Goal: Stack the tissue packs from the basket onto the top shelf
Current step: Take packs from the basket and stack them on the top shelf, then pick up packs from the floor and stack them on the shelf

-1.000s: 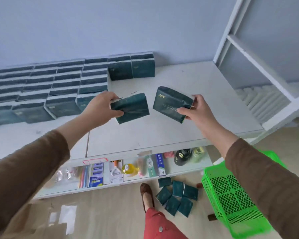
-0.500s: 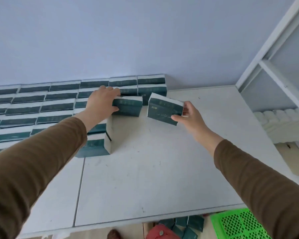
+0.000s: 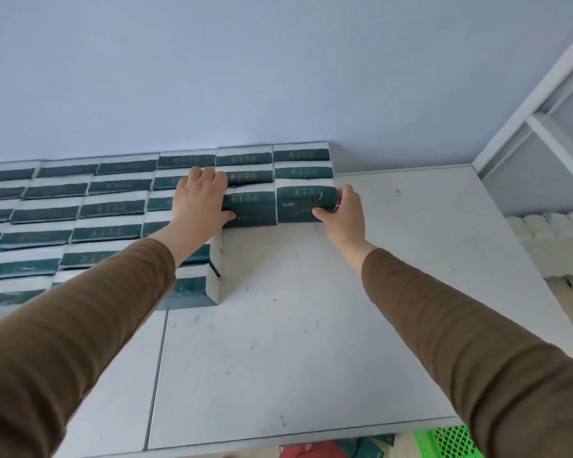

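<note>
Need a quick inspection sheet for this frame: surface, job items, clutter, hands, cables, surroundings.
Surface: white top shelf, scuffed, seam down the left part.
Job's things: rows of stacked tissue packs against the wall; left pack and right pack side by side at the stack's front right.
Clutter: nothing seen on the shelf.
Hands: left hand grips the left pack; right hand grips the right pack.
Cables: nothing seen.
Surroundings: blue wall, white rack right, green basket below.

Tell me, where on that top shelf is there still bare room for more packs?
The top shelf lies bare in front of the two packs under the left hand and right hand, and rightward to the white frame. The stacked tissue packs crowd its left side.
</note>
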Demonstrator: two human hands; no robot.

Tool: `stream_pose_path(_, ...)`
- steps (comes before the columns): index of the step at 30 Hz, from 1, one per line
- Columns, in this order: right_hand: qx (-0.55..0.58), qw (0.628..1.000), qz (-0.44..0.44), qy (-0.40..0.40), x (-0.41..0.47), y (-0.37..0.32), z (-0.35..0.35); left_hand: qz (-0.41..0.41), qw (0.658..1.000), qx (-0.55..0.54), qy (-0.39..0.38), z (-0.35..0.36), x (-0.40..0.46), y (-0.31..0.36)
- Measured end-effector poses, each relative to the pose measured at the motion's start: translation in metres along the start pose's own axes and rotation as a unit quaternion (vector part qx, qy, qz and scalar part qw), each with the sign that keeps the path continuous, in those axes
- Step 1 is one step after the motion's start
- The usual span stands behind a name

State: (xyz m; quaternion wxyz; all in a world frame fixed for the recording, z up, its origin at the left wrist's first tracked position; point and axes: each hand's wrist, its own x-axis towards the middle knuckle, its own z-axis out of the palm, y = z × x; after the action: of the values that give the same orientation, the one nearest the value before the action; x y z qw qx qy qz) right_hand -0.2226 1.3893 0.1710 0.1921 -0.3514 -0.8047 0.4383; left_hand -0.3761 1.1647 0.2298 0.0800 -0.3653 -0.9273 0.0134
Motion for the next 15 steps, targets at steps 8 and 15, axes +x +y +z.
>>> stream_pose_path(8, -0.04, 0.999, 0.023, -0.012, -0.065, 0.003, -0.023, -0.002, 0.996, -0.081, 0.021, -0.025, -0.072, 0.011)
stream_pose_path(15, -0.084, 0.995, -0.053, -0.004, -0.225, 0.023, -0.074, 0.04, 0.988, -0.138, 0.048, -0.039, -0.225, 0.045)
